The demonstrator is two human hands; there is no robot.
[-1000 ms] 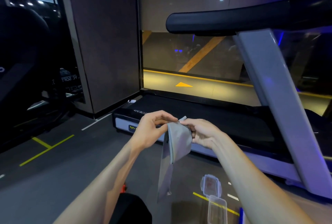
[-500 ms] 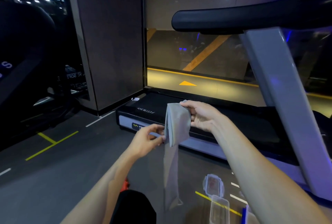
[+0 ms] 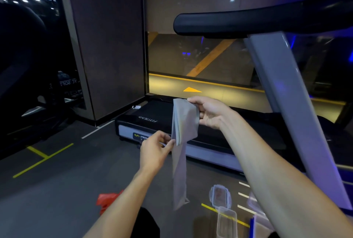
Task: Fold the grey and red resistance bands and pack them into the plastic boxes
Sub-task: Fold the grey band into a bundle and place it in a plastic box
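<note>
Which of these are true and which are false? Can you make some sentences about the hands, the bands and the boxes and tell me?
1. The right hand pinches the top of the grey band. True.
2. The grey band is already packed in a box. False: it hangs in the air between both hands, its tail dangling down.
3. The left hand holds the grey band's edge lower down. True.
4. The red band is in the left hand. False: it lies on the floor beside the left forearm.
5. A clear plastic box stands open on the floor. True.
</note>
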